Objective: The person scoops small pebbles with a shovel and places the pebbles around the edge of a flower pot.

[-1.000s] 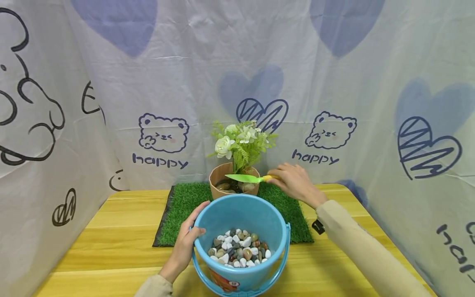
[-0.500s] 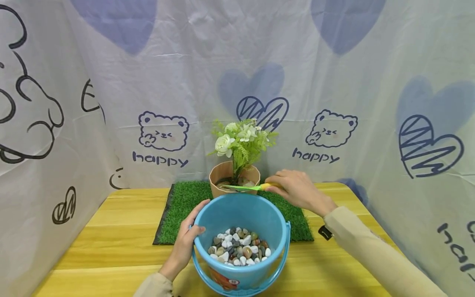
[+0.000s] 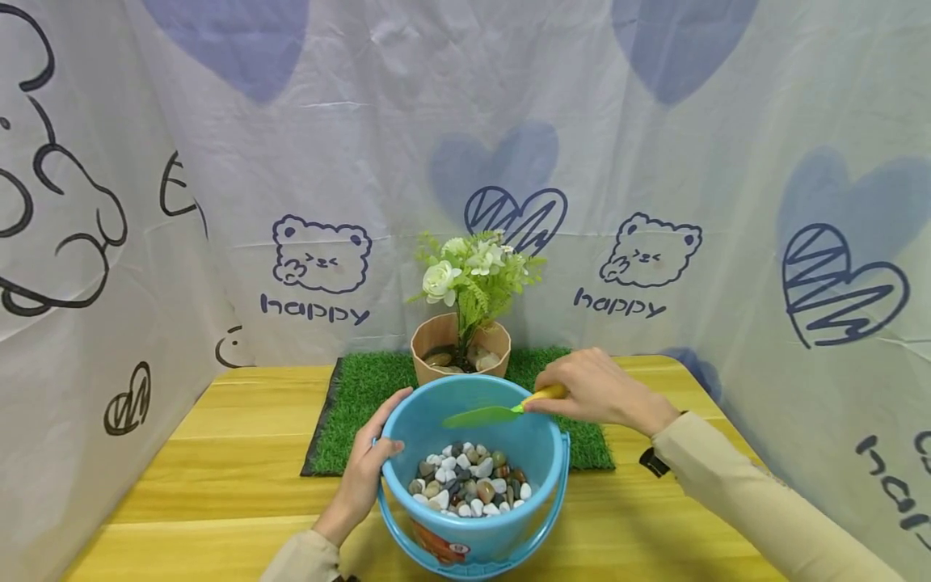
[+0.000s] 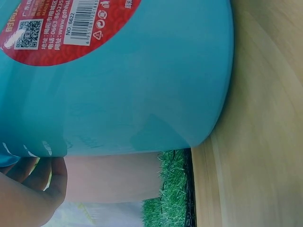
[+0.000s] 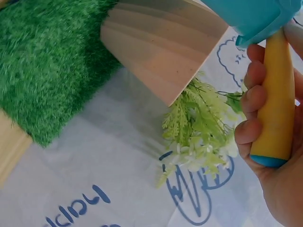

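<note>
My left hand (image 3: 366,457) grips the rim of a blue bucket (image 3: 465,529) at its left side, thumb over the edge. In the left wrist view its fingers (image 4: 57,177) press against the bucket's outer wall. White, grey and brown pebbles (image 3: 473,482) cover the bucket's bottom. My right hand (image 3: 600,390) holds a small garden trowel by its yellow handle (image 5: 278,101). The trowel's green blade (image 3: 482,417) is over the bucket's mouth, above the pebbles, and no pebble shows on it. Behind the bucket stands a tan flowerpot (image 3: 429,330) with larger stones around a plant stem.
White flowers with green leaves (image 3: 473,275) rise from the pot. The pot stands on a green turf mat (image 3: 364,396) on the wooden table (image 3: 211,453). A printed white cloth (image 3: 349,145) hangs behind and on both sides. The bucket's handle (image 3: 545,541) hangs down in front.
My right hand has brought the trowel from over the flowerpot down and toward me, to the bucket's mouth. My left hand and the bucket have stayed in place.
</note>
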`<state>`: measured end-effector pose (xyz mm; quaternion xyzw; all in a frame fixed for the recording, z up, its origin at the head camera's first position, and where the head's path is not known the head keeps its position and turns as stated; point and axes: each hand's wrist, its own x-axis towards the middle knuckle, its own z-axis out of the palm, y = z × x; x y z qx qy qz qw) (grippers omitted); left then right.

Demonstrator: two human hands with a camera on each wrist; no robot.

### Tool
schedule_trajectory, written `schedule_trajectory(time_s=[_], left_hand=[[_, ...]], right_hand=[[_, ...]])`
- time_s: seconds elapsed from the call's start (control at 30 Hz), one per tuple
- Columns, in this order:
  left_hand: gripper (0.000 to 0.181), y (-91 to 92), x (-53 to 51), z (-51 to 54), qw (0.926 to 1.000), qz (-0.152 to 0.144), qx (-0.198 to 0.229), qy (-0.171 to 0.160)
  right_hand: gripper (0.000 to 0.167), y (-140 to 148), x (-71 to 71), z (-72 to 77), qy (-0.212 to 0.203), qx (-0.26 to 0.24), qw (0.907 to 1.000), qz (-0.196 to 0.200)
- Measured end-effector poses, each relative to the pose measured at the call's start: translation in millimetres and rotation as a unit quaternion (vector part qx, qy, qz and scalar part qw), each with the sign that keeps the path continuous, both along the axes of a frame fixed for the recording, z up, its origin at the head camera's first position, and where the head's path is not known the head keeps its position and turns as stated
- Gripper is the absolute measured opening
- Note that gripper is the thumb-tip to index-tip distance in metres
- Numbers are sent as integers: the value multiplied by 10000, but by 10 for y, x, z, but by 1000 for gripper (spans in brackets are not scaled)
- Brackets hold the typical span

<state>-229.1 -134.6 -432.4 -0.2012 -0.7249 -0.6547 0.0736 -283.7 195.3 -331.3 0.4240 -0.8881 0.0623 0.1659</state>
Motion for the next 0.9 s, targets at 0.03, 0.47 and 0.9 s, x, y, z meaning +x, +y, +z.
schedule_trajectory(time_s=[0.03, 0.47, 0.9], left_hand=[[66, -1, -1, 2, 10000, 6, -6, 0], [66, 9, 1, -2, 10000, 9, 12, -26], [66, 13, 5, 16, 9999, -18, 81, -133]], right_hand=[[30, 6, -2, 12, -26, 66, 10000, 19], [34, -104, 111, 241, -388, 825, 9958, -19], [38, -301, 169, 330, -853, 1316, 9874, 204]])
